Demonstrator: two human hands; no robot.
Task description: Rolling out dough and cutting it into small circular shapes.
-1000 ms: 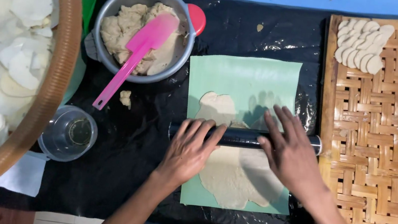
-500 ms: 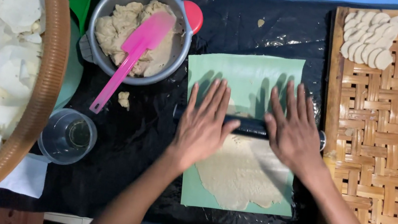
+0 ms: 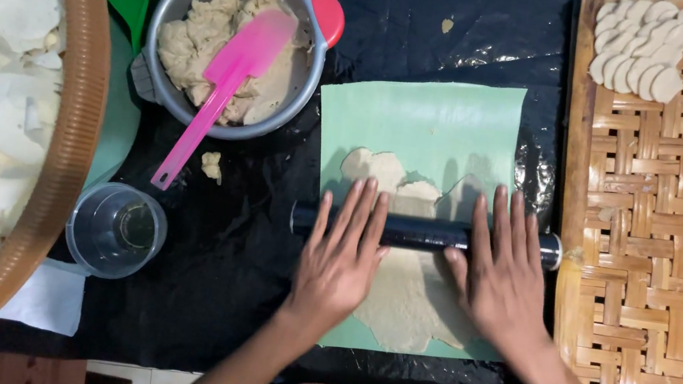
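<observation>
Your left hand (image 3: 339,263) and right hand (image 3: 503,273), fingers flat and open, press the roller (image 3: 423,233). It has rolled back toward you across the dough (image 3: 406,300), which now spreads thinner.

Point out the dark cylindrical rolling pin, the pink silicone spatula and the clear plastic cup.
dark cylindrical rolling pin (image 3: 423,233), head view, bare middle stretch between the hands.
pink silicone spatula (image 3: 247,52), head view, on its flat blade.
clear plastic cup (image 3: 116,230), head view, on its see-through bottom.
</observation>
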